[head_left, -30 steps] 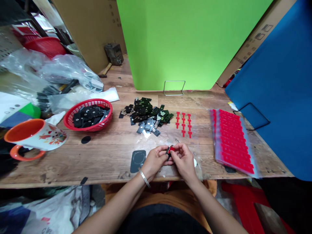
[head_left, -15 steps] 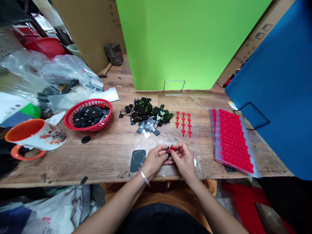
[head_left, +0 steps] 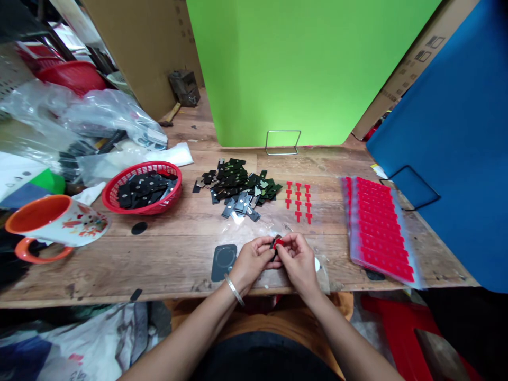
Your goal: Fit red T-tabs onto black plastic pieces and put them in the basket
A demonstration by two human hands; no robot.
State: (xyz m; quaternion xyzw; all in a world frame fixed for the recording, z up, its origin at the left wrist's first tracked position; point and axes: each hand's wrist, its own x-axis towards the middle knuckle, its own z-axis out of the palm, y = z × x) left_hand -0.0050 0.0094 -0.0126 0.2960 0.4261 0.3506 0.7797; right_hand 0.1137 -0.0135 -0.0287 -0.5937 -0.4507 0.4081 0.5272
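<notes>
A left hand (head_left: 254, 259) is clamping a flat black plate (head_left: 272, 254) while a right hand (head_left: 297, 259) is pinching a small red piece (head_left: 278, 243) against it, to the right of a latticed plastic basket (head_left: 148, 209) that is holding flat, dark parts (head_left: 143, 186)

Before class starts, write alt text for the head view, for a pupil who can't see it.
A left hand and right hand hold a black piece and a red piece over a wooden table. Beyond lie red T-shaped pieces, a pile of black parts and a red basket.
</notes>
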